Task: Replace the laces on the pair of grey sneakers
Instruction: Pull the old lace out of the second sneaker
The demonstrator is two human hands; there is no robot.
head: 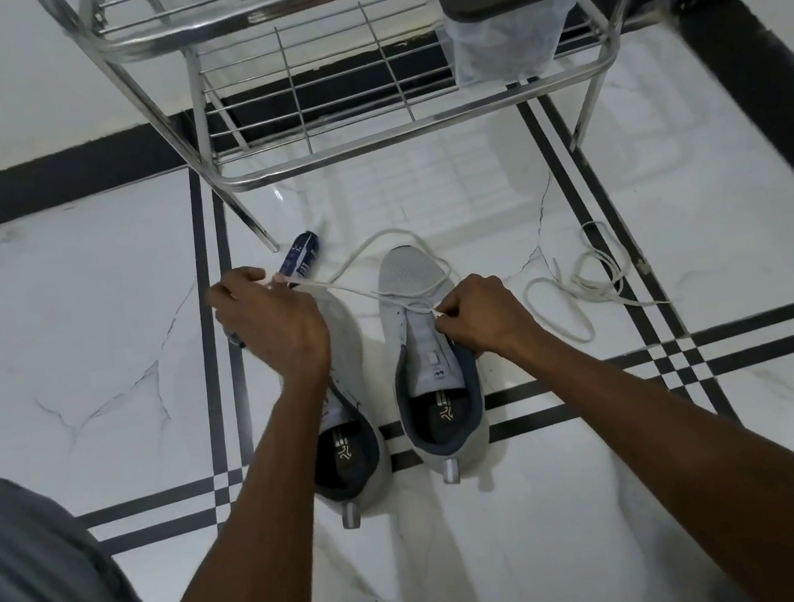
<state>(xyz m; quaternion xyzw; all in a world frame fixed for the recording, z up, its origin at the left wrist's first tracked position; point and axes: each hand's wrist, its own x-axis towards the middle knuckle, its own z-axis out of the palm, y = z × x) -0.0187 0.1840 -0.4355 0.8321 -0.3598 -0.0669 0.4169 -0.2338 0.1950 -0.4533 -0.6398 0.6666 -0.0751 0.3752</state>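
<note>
We pinch the white lace (357, 290) in both hands: left hand (273, 320) over the left sneaker (356, 453), right hand (483, 315) at the right sneaker (412, 277) eyelets. Both sneakers stand side by side on the floor (76, 325).

Both bare forearms reach up from 6 o'clock toward the centre, the left hand (273, 320) at about 10 o'clock of the middle with fingers curled and pinching, the right hand (483, 315) just toward 2 o'clock, knuckles up, fingertips pinched together at its 9 o'clock side.
</note>
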